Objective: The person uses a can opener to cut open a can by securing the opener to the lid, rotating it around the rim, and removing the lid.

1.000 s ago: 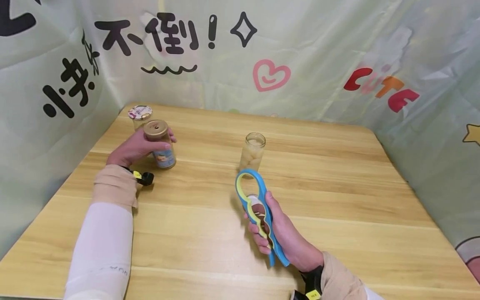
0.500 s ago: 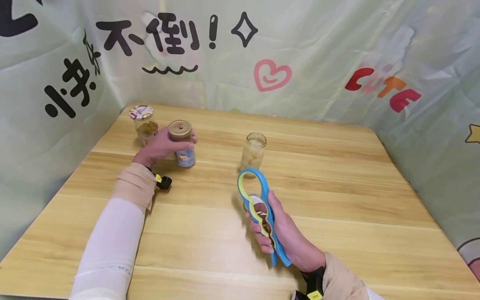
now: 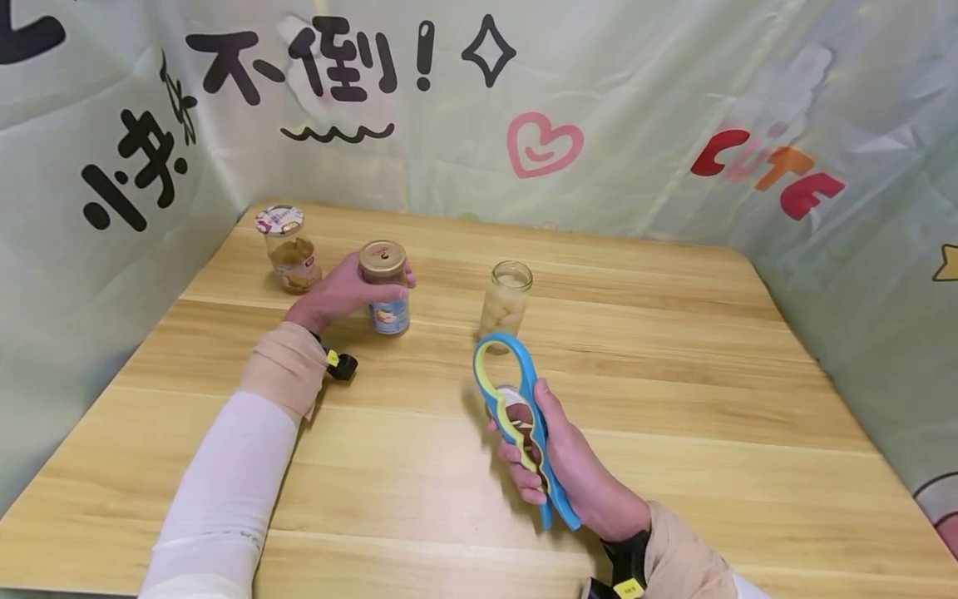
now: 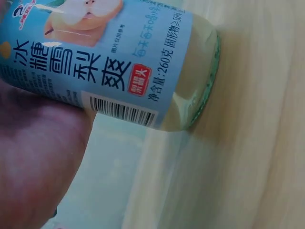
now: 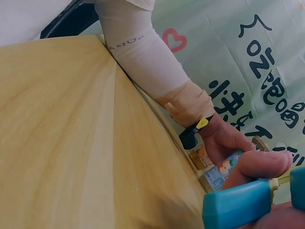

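Note:
In the head view my left hand [image 3: 337, 291] grips a glass jar [image 3: 391, 317] with a gold lid, its fingers and thumb round the side. Its blue label with pears fills much of the left wrist view, where the jar's base is close to the wood; whether it touches is unclear. My right hand [image 3: 580, 466] holds a blue and yellow jar opener [image 3: 526, 370] over the table. A round white lid [image 3: 511, 398] shows behind the opener; what supports it is hidden. Just beyond stands a lidless glass jar [image 3: 503, 309] with pale chunks in liquid.
Another glass jar [image 3: 293, 262], with a patterned lid and yellowish fruit, stands at the back left behind my left hand. The wooden table [image 3: 674, 349] is enclosed by printed cloth walls [image 3: 644, 100] at the back and sides.
My left hand has moved right with the gold-lidded jar, away from the patterned-lid jar and closer to the lidless one. The right hand and opener stay almost still.

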`<move>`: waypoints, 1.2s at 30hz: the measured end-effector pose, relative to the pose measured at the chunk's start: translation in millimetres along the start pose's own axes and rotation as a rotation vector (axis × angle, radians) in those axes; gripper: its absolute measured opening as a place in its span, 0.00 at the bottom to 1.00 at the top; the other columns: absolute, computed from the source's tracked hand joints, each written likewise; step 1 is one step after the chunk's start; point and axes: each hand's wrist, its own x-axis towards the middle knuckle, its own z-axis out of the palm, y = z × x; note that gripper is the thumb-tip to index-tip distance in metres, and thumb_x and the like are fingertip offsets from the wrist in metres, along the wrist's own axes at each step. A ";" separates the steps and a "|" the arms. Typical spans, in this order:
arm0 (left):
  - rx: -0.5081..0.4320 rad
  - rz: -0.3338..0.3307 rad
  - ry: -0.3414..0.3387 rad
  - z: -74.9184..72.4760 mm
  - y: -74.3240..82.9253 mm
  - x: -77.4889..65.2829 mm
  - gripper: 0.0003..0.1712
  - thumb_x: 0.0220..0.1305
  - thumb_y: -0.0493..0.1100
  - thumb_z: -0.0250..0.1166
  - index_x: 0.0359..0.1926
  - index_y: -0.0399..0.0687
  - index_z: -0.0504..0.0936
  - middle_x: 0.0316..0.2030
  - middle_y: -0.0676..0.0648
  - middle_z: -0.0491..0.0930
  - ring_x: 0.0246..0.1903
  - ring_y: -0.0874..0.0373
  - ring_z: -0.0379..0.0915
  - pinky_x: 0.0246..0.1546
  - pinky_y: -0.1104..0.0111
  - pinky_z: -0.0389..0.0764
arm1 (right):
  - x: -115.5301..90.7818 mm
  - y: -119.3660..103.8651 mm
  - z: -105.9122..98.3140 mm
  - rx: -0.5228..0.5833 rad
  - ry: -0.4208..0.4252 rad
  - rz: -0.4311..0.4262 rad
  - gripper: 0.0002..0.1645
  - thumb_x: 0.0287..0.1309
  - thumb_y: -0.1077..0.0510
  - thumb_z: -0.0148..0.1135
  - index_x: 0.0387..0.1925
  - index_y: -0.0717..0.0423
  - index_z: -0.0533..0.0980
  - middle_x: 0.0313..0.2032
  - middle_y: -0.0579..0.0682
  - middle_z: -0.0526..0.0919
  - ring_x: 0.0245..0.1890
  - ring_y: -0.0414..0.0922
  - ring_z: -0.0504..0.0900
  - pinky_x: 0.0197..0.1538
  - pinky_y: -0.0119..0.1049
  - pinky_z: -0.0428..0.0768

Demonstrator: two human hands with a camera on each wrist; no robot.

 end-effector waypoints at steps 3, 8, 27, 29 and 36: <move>-0.001 0.013 -0.016 4.7 0.1 2.6 0.24 0.58 0.43 0.69 0.53 0.40 0.73 0.48 0.40 0.77 0.53 0.41 0.71 0.56 0.56 0.71 | -0.6 -0.7 0.2 -0.003 0.007 0.007 0.51 0.63 0.22 0.26 0.53 0.67 0.62 0.24 0.47 0.65 0.14 0.40 0.62 0.16 0.31 0.65; -0.006 0.018 -0.045 13.1 2.0 4.7 0.26 0.57 0.45 0.70 0.53 0.39 0.73 0.48 0.40 0.78 0.54 0.39 0.71 0.56 0.56 0.71 | -1.1 -1.9 0.9 -0.027 0.031 0.015 0.54 0.62 0.22 0.27 0.59 0.67 0.60 0.25 0.47 0.66 0.14 0.40 0.61 0.16 0.31 0.65; 0.020 0.018 -0.092 34.5 6.0 14.1 0.20 0.59 0.42 0.68 0.51 0.43 0.75 0.47 0.41 0.79 0.52 0.45 0.73 0.57 0.57 0.71 | -0.8 -1.4 0.6 -0.032 0.018 -0.003 0.54 0.63 0.22 0.26 0.59 0.68 0.60 0.24 0.47 0.66 0.13 0.40 0.61 0.15 0.31 0.65; 0.025 0.017 -0.093 36.6 6.0 15.3 0.19 0.59 0.40 0.68 0.51 0.43 0.75 0.47 0.41 0.79 0.51 0.46 0.74 0.56 0.57 0.71 | -0.4 -1.5 0.7 -0.037 0.023 -0.004 0.54 0.63 0.22 0.26 0.58 0.69 0.60 0.24 0.47 0.66 0.13 0.40 0.61 0.15 0.31 0.65; 0.000 0.019 -0.075 43.7 4.6 18.5 0.19 0.60 0.37 0.66 0.51 0.39 0.74 0.47 0.40 0.78 0.49 0.49 0.74 0.56 0.57 0.71 | 0.3 -2.0 -0.2 -0.034 0.031 -0.004 0.53 0.64 0.23 0.25 0.57 0.69 0.60 0.24 0.47 0.66 0.13 0.40 0.61 0.15 0.31 0.66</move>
